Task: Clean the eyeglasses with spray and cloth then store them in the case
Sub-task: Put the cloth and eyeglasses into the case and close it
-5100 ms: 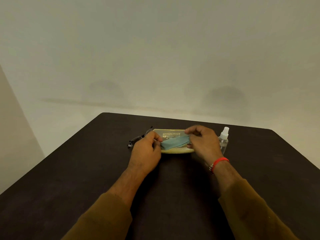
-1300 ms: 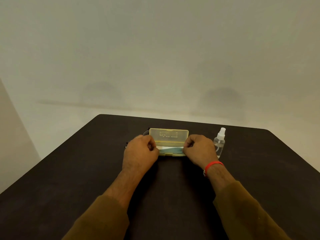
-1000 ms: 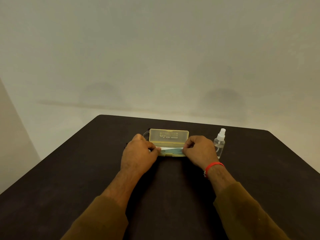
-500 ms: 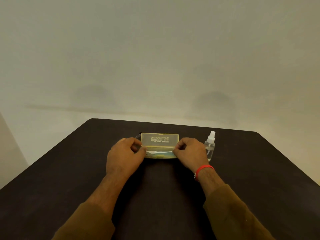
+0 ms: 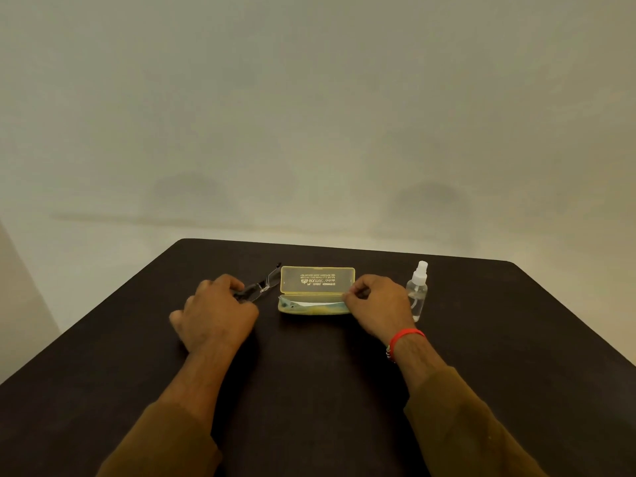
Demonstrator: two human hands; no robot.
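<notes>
The yellow translucent eyeglass case [image 5: 317,279] lies open in the middle of the dark table, lid standing up. The blue-green cloth [image 5: 311,305] lies folded inside its base. The eyeglasses [image 5: 262,287] rest on the table just left of the case, one temple pointing away from me. My left hand [image 5: 216,315] is curled over their near end, fingertips closed on the frame. My right hand [image 5: 375,304] pinches the right end of the case base. The clear spray bottle [image 5: 417,290] with a white nozzle stands upright right behind my right hand.
The dark table [image 5: 309,390] has rounded far corners and ends a short way behind the case. A pale wall rises beyond it. Brown sleeves cover both my forearms, and a red band circles my right wrist.
The cloth has gone from between my hands into the case base. My left hand has left the case's left end and moved left onto the eyeglasses. My right hand stays at the case's right end.
</notes>
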